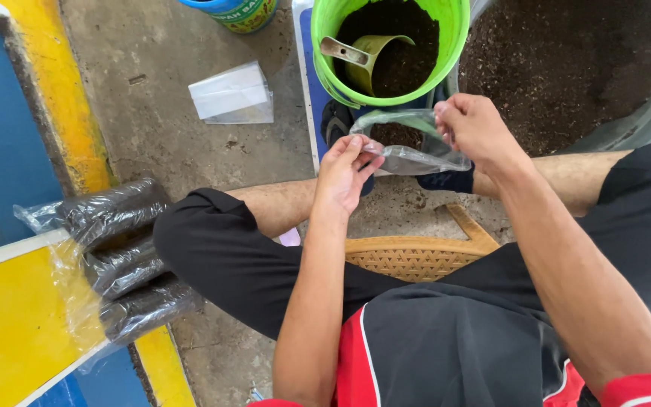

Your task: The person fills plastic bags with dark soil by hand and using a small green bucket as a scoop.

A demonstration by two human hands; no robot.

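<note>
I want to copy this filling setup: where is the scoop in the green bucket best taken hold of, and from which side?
Probably by its handle. The scoop lies in the green bucket with its cup on the soil and its flat handle pointing up-left toward the rim. Coming from above on the left side, thumb and fingers could pinch the handle's free end without touching soil. Both hands are now on the clear bag.

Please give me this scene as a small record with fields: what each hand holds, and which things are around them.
left hand: pinches one edge of the clear plastic bag
right hand: pinches the opposite edge, holding the bag open
bag contents: a little dark soil at the bottom
green bucket: just beyond the bag, holds soil and a scoop
large tub: to the right, full of soil
filled bags: three, stacked to the left
empty bags: flat on the floor
</note>
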